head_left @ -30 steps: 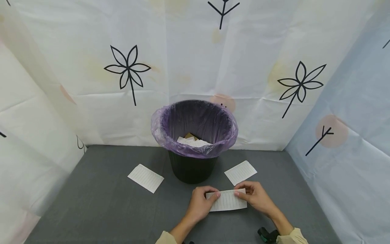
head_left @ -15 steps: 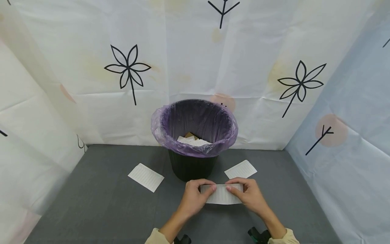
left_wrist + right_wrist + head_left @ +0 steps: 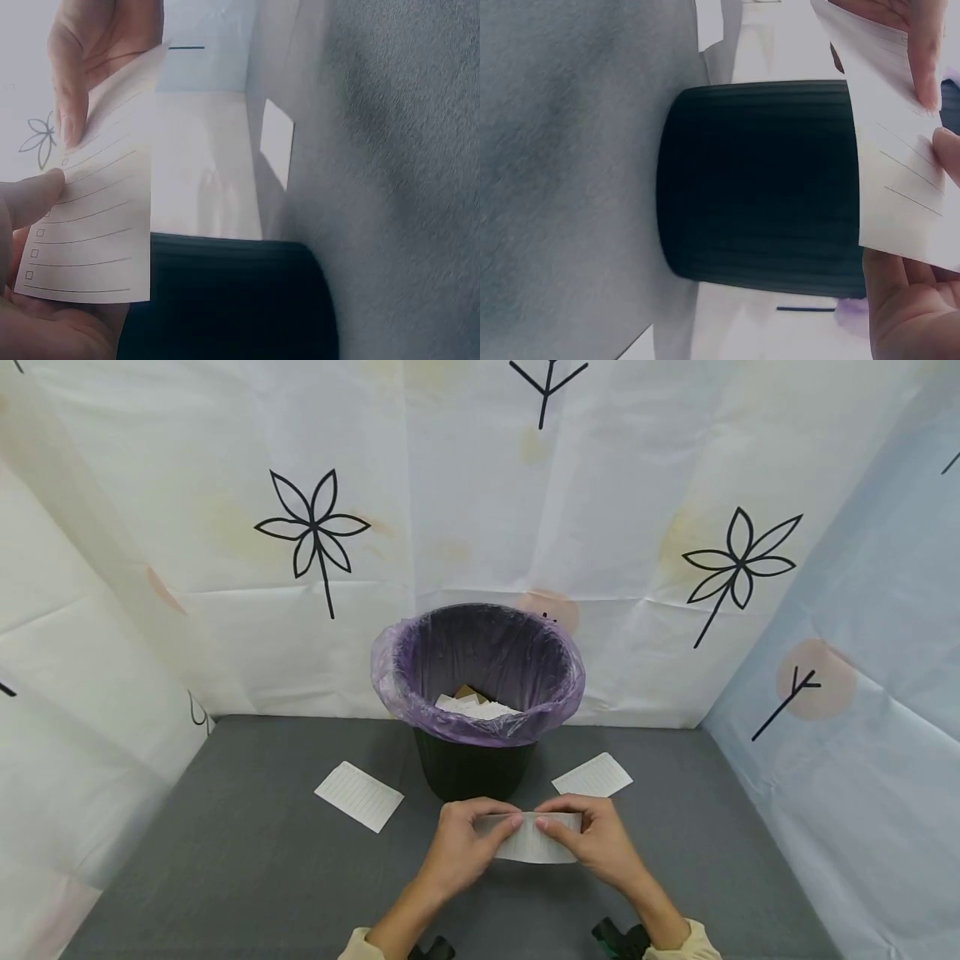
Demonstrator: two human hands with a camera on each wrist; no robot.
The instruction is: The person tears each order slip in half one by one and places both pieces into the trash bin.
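Note:
A lined paper sheet (image 3: 534, 845) with small checkboxes along one edge is held up in front of the bin. My left hand (image 3: 461, 843) pinches its upper edge between thumb and fingers. Close beside it, my right hand (image 3: 600, 843) pinches the same edge, the two thumbs almost meeting near the middle. In the left wrist view the sheet (image 3: 97, 217) bends a little and looks whole. The right wrist view shows its lined face (image 3: 900, 157) with both thumbs on it. Fingers behind the paper are partly hidden.
Behind the hands stands a black bin (image 3: 472, 768) with a purple liner (image 3: 480, 727) and white and brown scraps (image 3: 476, 706) inside. One lined sheet (image 3: 360, 796) lies to its left, another (image 3: 592, 775) to its right, on the grey table (image 3: 247, 860). Patterned cloth (image 3: 480, 527) surrounds the table.
Both hands have moved left and slightly away from me with the paper sheet. The thumbs have come closer together on its upper edge. The bin and the lying sheets stay put.

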